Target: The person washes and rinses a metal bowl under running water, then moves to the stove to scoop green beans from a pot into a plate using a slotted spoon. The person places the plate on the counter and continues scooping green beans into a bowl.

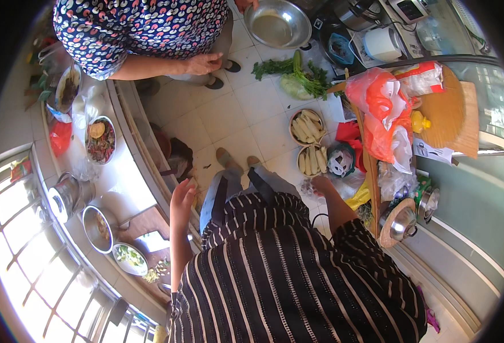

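Note:
My left hand [184, 198] is raised beside the left counter, with its fingers apart and nothing seen in it. Low on the right, my right hand [321, 186] is at a crumpled clear plastic bag [308, 187]; whether the fingers grip it cannot be told. Just beyond that hand, a basket of pale peeled stalks or cobs [312, 160] stands on the tiled floor, next to a second such basket [307, 126]. A green net bag [341, 161] with something white in it lies close by.
Another person [162, 67] stands ahead, one hand at a large metal basin [277, 23]. Leafy greens and a cabbage [295, 85] lie on the floor. The left counter holds a bowl of chillies [100, 141] and a metal pot [98, 229]. Red bags [378, 98] cover the right shelf.

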Available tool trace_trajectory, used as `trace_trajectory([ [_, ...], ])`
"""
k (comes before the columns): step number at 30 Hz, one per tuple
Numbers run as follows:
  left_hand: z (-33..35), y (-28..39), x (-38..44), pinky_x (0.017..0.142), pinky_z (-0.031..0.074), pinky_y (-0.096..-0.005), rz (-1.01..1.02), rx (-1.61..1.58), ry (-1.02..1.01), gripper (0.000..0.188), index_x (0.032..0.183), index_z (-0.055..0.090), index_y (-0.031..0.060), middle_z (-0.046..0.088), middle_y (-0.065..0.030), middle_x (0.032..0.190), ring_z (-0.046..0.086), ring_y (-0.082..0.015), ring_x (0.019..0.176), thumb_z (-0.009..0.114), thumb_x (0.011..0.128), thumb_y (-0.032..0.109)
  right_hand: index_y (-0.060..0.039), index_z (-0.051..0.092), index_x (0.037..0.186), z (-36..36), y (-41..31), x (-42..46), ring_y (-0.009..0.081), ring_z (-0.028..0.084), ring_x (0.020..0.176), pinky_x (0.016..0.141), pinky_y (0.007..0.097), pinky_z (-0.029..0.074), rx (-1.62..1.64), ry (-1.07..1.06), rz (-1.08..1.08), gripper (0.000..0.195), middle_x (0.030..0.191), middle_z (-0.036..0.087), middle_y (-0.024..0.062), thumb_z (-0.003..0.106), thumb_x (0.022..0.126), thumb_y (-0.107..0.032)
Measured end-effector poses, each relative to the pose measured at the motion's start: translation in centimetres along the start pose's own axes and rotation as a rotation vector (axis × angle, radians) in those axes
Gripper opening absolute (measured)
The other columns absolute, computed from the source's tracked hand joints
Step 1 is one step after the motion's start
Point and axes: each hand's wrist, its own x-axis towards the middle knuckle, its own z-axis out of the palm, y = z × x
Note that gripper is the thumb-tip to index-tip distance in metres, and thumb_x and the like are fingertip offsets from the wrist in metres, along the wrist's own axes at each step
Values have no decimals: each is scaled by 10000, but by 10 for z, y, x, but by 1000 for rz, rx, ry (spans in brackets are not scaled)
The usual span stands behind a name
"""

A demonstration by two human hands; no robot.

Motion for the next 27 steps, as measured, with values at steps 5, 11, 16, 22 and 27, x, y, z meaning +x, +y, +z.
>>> trace_trajectory([
  [5, -3, -2, 6, 845, 431, -277, -21, 11, -6, 464, 1277, 468, 20, 610, -107, 1126, 576, -156, 979, 580, 902, 268, -6, 623, 1017, 0, -52, -23, 204, 628, 549, 512, 327, 498, 58, 146, -147, 323, 714, 642, 123, 590, 795, -238],
  [11, -7, 1, 19, 906, 408, -276, 34, -24, -26, 419, 1269, 469, 1, 607, -103, 1105, 544, -163, 1034, 578, 899, 165, -33, 588, 1141, -3, -133, -23, 144, 599, 579, 538, 294, 474, 164, 203, -248, 347, 774, 621, 66, 589, 846, -216],
  [16, -23, -2, 18, 899, 412, -277, 45, -93, 12, 420, 1271, 466, 3, 607, -94, 1106, 545, -156, 1024, 575, 903, 174, -46, 601, 1122, -1, -201, -25, 161, 629, 664, 603, 296, 492, 65, 187, -385, 357, 850, 645, 91, 627, 817, -228],
  [22, -41, -10, 15, 851, 438, -271, 38, -197, 37, 425, 1274, 464, 4, 608, -100, 1107, 553, -145, 993, 578, 905, 181, -94, 606, 1138, 10, -241, -26, 271, 642, 880, 768, 358, 499, -158, 243, -436, 395, 991, 667, 118, 616, 804, -305],
  [27, -43, -31, 25, 818, 445, -264, 43, -183, 0, 452, 1265, 470, 1, 623, -98, 1069, 563, -138, 937, 590, 901, 240, -110, 599, 1148, 3, -243, -43, 285, 624, 957, 828, 374, 484, -227, 268, -461, 403, 1028, 660, 131, 606, 805, -323],
])
